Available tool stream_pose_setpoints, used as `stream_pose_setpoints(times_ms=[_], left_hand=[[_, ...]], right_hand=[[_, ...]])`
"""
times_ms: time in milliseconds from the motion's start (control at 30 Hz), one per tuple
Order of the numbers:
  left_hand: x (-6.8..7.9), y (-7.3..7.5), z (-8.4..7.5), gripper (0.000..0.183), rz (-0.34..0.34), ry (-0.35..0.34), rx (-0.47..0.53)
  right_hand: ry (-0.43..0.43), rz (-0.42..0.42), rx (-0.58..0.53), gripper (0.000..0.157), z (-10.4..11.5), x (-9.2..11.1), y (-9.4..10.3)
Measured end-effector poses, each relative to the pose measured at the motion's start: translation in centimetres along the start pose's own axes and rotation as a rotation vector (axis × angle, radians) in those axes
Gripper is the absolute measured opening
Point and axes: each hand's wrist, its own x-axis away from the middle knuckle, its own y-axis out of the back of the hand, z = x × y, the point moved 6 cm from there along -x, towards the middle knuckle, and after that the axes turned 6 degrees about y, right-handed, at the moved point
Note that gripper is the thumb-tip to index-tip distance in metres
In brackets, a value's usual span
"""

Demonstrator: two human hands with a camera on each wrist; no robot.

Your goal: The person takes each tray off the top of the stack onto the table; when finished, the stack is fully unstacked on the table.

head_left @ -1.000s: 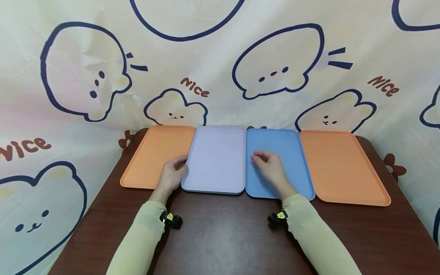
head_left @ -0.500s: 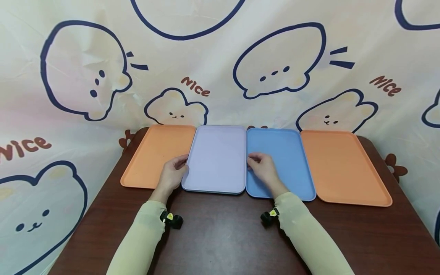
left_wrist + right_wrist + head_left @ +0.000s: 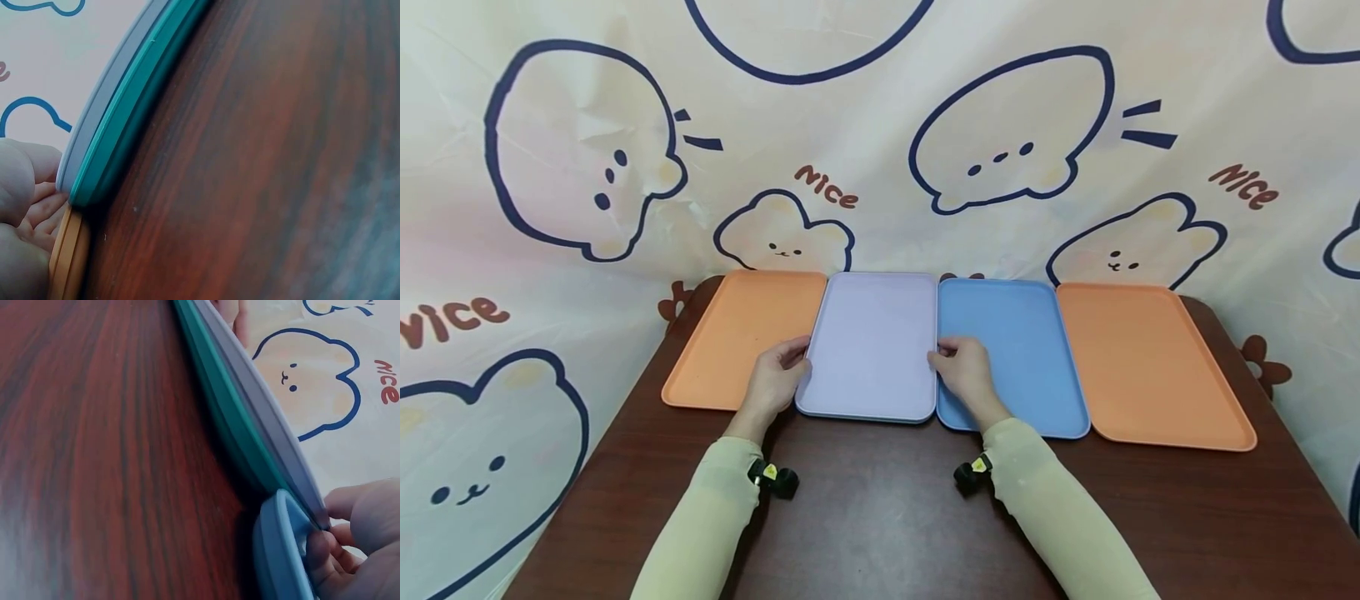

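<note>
A lavender tray (image 3: 872, 346) lies flat in the middle of the row, stacked on a green tray (image 3: 122, 134) whose side shows in both wrist views. My left hand (image 3: 772, 385) pinches the lavender tray's left edge, its fingers over the left orange tray (image 3: 737, 342). On the opposite edge, my right hand (image 3: 967, 375) grips the lavender rim between thumb and fingers, above the blue tray (image 3: 1026, 358). The right wrist view shows the fingertips (image 3: 337, 503) right at that rim. Part of the green tray is hidden beneath the lavender one.
Another orange tray (image 3: 1150, 367) lies at the right end of the row. All the trays rest on a dark brown wooden table (image 3: 880, 517). A cloth with cartoon drawings (image 3: 880, 133) hangs behind and beside the table.
My right hand has moved left from over the blue tray to the lavender tray's right edge and taken hold of it. My left hand has stayed at the left edge.
</note>
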Motion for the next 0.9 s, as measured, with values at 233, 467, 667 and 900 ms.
stream_pose_setpoints(times_ms=[233,467,667,900], left_hand=[[0.1,0.0,0.1,0.048,0.002,0.004,0.025],[0.2,0.1,0.0,0.046,0.02,0.004,0.066],[0.4,0.3,-0.3,0.047,0.025,0.004,0.046],[0.4,0.2,-0.3,0.048,0.029,0.002,0.037]], right_hand=[[0.001,-0.078,-0.024,0.033,0.0,0.1,0.0],[-0.049,-0.123,-0.081,0.036,-0.1,0.1,0.9],[-0.044,-0.165,-0.073,0.03,-0.2,0.1,1.6],[-0.042,-0.228,-0.095,0.025,-0.7,0.2,2.4]])
